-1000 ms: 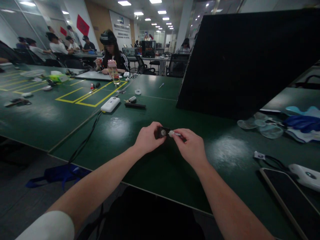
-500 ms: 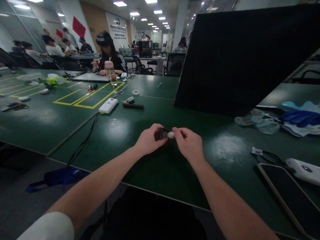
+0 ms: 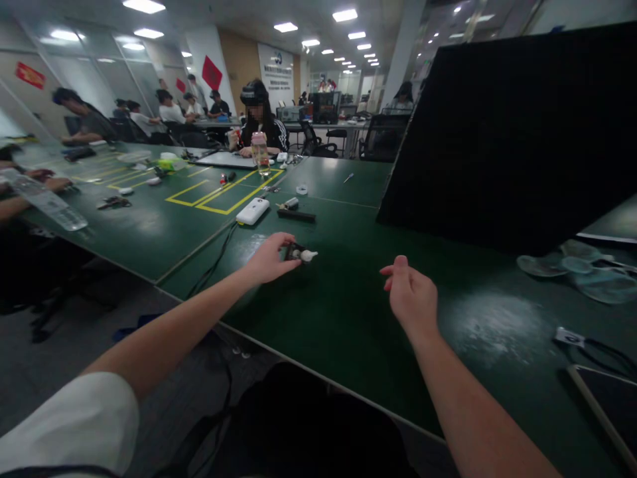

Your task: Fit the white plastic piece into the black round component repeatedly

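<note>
The left hand [image 3: 269,260] pinches a small black part [image 3: 294,251] with a white tip, held low over the table [image 3: 348,318]. The right hand [image 3: 411,295] hovers well apart, fingers loosely curled and holding nothing. This looks like a one-handed hold between steps. Any next move would need the part kept steady. The table's near edge runs close under the left wrist, and a power bank [image 3: 252,211] lies beyond. Bare green between the hands leaves room.

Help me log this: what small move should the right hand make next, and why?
Probably move the right hand to the black part: the left hand alone holds it, its white piece sticks out, and the right hand hovers apart.
</note>
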The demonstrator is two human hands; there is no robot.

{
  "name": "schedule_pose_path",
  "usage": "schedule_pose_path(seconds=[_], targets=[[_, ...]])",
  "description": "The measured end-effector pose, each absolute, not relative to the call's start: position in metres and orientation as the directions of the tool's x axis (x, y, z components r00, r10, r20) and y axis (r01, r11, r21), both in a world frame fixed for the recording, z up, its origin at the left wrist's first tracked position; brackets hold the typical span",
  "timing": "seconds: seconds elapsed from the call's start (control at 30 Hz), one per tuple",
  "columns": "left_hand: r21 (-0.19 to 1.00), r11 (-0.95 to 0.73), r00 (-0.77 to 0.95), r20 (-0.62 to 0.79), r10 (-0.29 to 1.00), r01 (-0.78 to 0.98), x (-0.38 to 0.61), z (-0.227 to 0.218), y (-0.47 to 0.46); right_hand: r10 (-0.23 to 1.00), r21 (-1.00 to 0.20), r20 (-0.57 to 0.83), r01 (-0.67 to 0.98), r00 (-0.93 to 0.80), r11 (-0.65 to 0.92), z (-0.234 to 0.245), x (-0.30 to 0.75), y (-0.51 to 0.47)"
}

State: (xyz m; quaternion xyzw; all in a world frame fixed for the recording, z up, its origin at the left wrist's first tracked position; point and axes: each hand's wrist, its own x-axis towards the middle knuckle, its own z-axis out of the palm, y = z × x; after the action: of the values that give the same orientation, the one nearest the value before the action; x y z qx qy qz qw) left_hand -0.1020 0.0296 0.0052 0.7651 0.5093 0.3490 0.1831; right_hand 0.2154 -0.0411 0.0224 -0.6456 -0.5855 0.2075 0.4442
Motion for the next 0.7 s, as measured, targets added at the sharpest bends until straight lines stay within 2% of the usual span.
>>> schedule_pose_path(seconds=[0.1, 0.17, 0.27, 0.37, 0.5, 0.57, 0.6, 0.63, 0.7], targets=[[0.570, -0.273, 0.125, 0.285, 0.950, 0.775, -0.158, 0.005, 0.029, 0.958, -0.812, 0.214, 0.579, 0.193, 0.065, 0.021, 0.214, -0.040], [0.471, -0.245, 0.108, 0.299, 0.948, 0.848, -0.181, 0.006, 0.028, 0.969, -0.797, 0.196, 0.600, 0.151, 0.067, 0.020, 0.212, -0.040], [0.268, -0.340, 0.241, 0.342, 0.908, 0.901, -0.194, 0.012, 0.027, 0.980, -0.766, 0.182, 0.637, 0.084, 0.088, 0.017, 0.210, -0.039], [0.097, -0.450, 0.401, 0.319, 0.859, 0.888, -0.192, 0.025, 0.024, 0.985, -0.747, 0.164, 0.659, 0.052, 0.090, 0.015, 0.210, -0.038], [-0.018, -0.420, 0.406, 0.297, 0.864, 0.907, -0.192, 0.032, 0.020, 0.989, -0.741, 0.141, 0.667, 0.045, 0.075, 0.014, 0.212, -0.036], [0.025, -0.313, 0.279, 0.391, 0.877, 0.949, -0.195, 0.027, 0.024, 0.990, -0.736, 0.133, 0.673, 0.035, 0.075, 0.015, 0.212, -0.036], [0.100, -0.236, 0.170, 0.441, 0.881, 0.967, -0.196, 0.022, 0.028, 0.991, -0.733, 0.131, 0.676, 0.029, 0.077, 0.014, 0.212, -0.036], [0.213, -0.157, 0.040, 0.467, 0.883, 0.964, -0.195, 0.016, 0.033, 0.991, -0.731, 0.129, 0.678, 0.023, 0.079, 0.014, 0.212, -0.036], [0.504, -0.032, -0.212, 0.419, 0.883, 0.863, -0.188, 0.003, 0.045, 0.992, -0.731, 0.125, 0.677, 0.014, 0.083, 0.013, 0.212, -0.036]])
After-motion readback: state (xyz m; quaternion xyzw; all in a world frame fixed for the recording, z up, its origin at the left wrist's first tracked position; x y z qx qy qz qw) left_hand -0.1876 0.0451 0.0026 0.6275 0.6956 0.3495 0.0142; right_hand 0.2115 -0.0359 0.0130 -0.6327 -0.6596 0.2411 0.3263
